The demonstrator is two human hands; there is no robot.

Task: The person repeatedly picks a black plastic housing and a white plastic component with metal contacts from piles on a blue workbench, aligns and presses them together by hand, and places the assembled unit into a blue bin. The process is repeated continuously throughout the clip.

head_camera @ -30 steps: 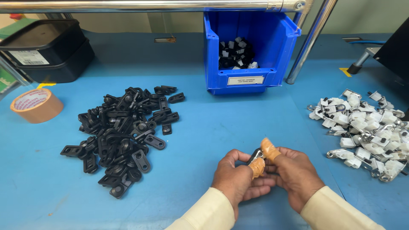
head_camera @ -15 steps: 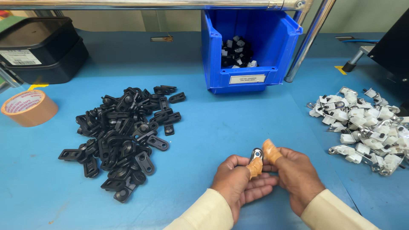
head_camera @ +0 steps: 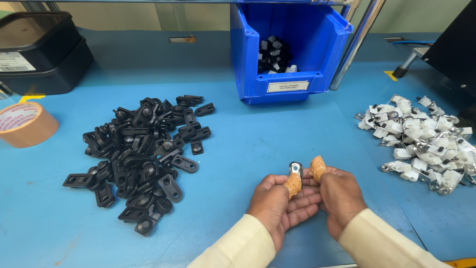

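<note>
Both hands meet low centre over the blue table (head_camera: 258,149), L hand (head_camera: 280,203) & R hand (head_camera: 339,196) w/ fingers closed on a small metal clip (head_camera: 295,169) held upright, long axis approx. vertical, poking above the thumbs, prob. gripped more by L, black parts pile (head_camera: 141,154) well left.

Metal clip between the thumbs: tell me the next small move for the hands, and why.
Probably drop the metal clip into the blue bin. The left hand and right hand pinch it together over the table, it looks fitted to a dark piece, and the bin holds similar black and white parts.
</note>
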